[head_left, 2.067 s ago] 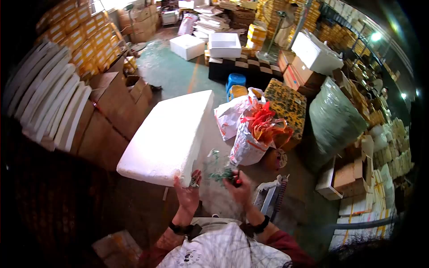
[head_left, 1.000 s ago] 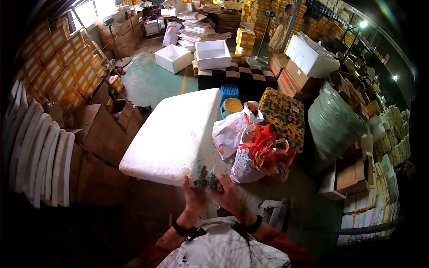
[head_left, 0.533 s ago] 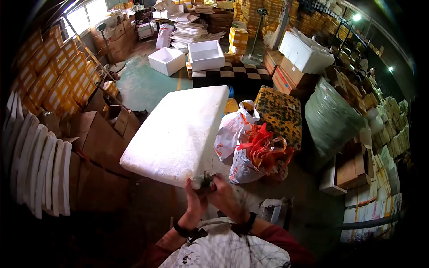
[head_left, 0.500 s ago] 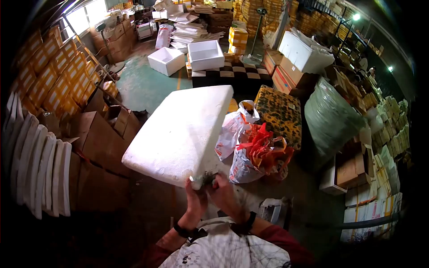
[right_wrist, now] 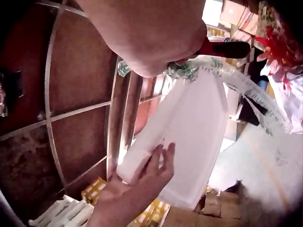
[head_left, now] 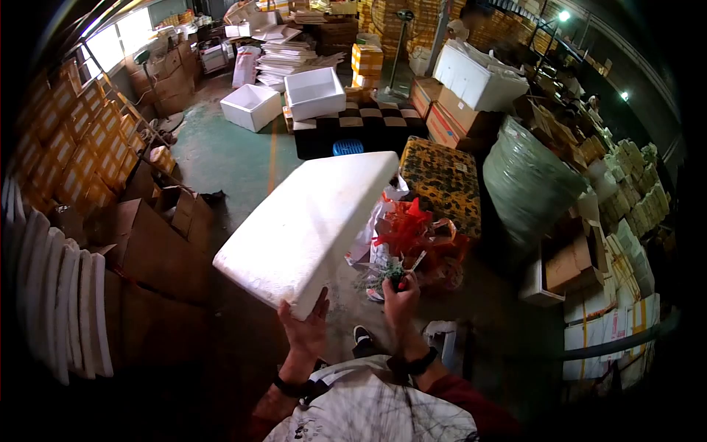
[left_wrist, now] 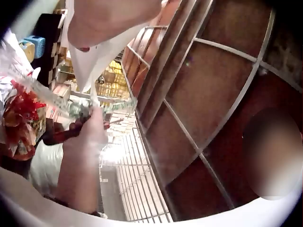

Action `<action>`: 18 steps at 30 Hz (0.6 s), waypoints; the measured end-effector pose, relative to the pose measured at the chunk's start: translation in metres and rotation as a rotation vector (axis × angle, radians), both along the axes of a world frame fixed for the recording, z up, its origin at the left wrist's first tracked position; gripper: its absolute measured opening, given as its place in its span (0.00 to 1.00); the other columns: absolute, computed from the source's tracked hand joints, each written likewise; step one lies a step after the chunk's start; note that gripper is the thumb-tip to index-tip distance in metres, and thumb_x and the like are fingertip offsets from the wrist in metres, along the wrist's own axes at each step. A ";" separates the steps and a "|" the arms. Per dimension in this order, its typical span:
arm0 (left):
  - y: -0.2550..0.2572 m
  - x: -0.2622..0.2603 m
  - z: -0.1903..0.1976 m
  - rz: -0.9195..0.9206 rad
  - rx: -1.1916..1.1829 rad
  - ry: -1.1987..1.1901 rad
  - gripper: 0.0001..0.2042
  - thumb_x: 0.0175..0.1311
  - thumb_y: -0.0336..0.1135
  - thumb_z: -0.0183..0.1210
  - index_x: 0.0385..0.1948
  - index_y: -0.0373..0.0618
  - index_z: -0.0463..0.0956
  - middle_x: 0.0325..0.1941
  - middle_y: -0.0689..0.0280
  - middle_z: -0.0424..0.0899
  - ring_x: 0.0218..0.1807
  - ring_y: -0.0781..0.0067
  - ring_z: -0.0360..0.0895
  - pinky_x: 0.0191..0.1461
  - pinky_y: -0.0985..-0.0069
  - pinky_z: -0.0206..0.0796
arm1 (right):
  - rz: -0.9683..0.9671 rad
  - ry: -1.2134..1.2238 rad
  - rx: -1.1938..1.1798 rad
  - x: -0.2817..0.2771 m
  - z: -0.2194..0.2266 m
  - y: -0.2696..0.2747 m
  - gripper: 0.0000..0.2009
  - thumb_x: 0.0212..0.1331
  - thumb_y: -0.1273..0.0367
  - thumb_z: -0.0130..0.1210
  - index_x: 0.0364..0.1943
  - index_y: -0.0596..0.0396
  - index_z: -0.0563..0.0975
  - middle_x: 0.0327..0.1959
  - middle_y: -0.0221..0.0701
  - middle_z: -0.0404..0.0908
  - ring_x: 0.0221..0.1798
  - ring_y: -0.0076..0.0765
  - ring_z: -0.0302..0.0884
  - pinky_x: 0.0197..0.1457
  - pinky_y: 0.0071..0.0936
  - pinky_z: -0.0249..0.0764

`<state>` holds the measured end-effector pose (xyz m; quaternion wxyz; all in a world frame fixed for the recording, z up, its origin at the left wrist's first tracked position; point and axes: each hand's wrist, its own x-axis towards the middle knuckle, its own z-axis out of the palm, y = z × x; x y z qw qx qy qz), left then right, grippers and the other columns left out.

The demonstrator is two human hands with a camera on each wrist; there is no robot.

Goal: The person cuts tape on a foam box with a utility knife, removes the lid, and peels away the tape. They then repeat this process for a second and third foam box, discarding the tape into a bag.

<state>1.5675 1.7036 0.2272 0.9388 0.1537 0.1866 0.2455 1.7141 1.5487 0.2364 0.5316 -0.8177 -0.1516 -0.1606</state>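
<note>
A large white foam box lid (head_left: 309, 214) is held up in front of me, tilted. My left hand (head_left: 303, 331) grips its near corner, thumb on one side and fingers along the edge; the right wrist view shows those fingers (right_wrist: 161, 158) bent at the foam. Apart from the lid, my right hand (head_left: 401, 302) grips a tool with a red and black handle (right_wrist: 227, 49). Crumpled clear tape with green print (head_left: 384, 274) bunches at that hand, and a strip of it (right_wrist: 251, 97) trails off. Most of the tool is hidden by the fingers.
Plastic bags with red bags inside (head_left: 412, 228) stand just beyond my right hand. Foam lids (head_left: 66, 302) line up at left beside cardboard boxes (head_left: 147, 243). A big green sack (head_left: 526, 180) stands at right, and foam boxes (head_left: 317, 92) sit farther back.
My hands were together at the lid's near corner; the right hand has moved away to the right with the tape and tool. The left hand keeps the lid, and the view has shifted.
</note>
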 end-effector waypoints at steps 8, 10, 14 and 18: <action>0.008 -0.003 0.012 -0.056 -0.064 -0.034 0.40 0.60 0.69 0.45 0.69 0.52 0.56 0.67 0.56 0.66 0.67 0.48 0.64 0.67 0.61 0.59 | 0.378 0.182 0.023 -0.003 0.001 -0.029 0.11 0.49 0.72 0.63 0.33 0.61 0.73 0.30 0.38 0.73 0.33 0.43 0.72 0.40 0.31 0.71; 0.009 -0.005 0.013 -0.099 -0.078 -0.050 0.41 0.59 0.70 0.45 0.70 0.51 0.54 0.69 0.54 0.65 0.68 0.47 0.63 0.68 0.60 0.58 | 0.551 0.231 0.060 -0.012 0.000 -0.016 0.13 0.49 0.73 0.64 0.38 0.61 0.74 0.32 0.41 0.75 0.33 0.46 0.73 0.40 0.32 0.72; 0.009 -0.008 0.019 -0.143 -0.061 -0.052 0.42 0.59 0.70 0.45 0.70 0.51 0.54 0.69 0.53 0.63 0.68 0.46 0.62 0.68 0.58 0.57 | 0.614 0.227 0.014 -0.023 0.010 0.014 0.19 0.48 0.73 0.64 0.45 0.60 0.73 0.34 0.42 0.76 0.37 0.45 0.77 0.42 0.34 0.73; 0.007 -0.010 0.021 -0.180 -0.049 -0.061 0.42 0.59 0.70 0.45 0.70 0.52 0.54 0.70 0.54 0.62 0.68 0.45 0.62 0.69 0.58 0.57 | 0.638 0.345 0.055 -0.026 0.005 0.026 0.16 0.47 0.71 0.65 0.40 0.61 0.74 0.34 0.42 0.77 0.34 0.41 0.75 0.39 0.34 0.72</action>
